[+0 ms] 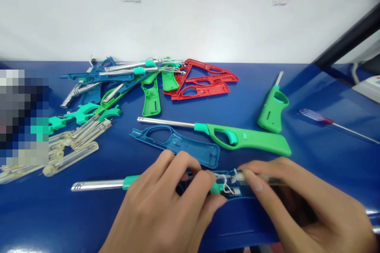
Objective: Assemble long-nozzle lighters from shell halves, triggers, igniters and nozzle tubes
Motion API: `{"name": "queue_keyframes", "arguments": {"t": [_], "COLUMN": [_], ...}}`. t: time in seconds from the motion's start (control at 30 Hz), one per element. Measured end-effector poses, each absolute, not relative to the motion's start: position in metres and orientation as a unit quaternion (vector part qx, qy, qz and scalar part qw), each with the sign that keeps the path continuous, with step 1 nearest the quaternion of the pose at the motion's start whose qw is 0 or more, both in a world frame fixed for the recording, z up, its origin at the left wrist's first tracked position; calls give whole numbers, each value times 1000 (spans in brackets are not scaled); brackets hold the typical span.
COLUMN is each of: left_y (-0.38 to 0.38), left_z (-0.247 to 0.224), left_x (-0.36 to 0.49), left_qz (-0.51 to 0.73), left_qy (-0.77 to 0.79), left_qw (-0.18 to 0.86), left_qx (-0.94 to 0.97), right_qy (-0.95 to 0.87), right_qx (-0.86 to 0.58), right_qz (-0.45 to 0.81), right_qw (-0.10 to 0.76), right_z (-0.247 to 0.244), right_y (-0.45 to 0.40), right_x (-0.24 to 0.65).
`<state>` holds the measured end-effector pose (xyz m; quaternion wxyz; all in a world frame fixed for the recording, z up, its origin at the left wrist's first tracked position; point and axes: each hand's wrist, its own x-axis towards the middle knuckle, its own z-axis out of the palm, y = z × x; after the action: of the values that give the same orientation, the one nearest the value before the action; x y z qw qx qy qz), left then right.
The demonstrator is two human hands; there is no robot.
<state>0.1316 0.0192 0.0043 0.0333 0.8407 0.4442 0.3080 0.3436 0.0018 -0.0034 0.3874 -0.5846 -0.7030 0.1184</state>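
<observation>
My left hand is closed round a half-built gas lighter lying at the table's front. Its metal tube and teal collar stick out to the left, and a blue shell half shows between my hands. White wires are exposed beside my left fingertips. In my right hand, thumb and fingers pinch a clear fuel tank at the shell's right part; the palm side is hidden. Just behind lie a loose blue shell half and a long green lighter.
Clear fuel tanks and teal triggers lie at left. Behind are metal tubes, green shell halves and red shell halves. A short green lighter and a screwdriver rest at right. A white wall backs the blue table.
</observation>
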Motion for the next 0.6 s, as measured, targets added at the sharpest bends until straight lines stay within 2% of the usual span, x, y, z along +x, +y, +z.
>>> {"name": "queue_keyframes", "arguments": {"t": [0.6], "left_y": [19], "left_z": [9], "left_x": [130], "left_qz": [296], "left_qy": [442], "left_qw": [38], "left_qx": [846], "right_qy": [-726], "right_qx": [-562], "right_qz": [108], "right_qw": [380], "right_z": [-4], "right_y": [2], "right_x": [348]}}
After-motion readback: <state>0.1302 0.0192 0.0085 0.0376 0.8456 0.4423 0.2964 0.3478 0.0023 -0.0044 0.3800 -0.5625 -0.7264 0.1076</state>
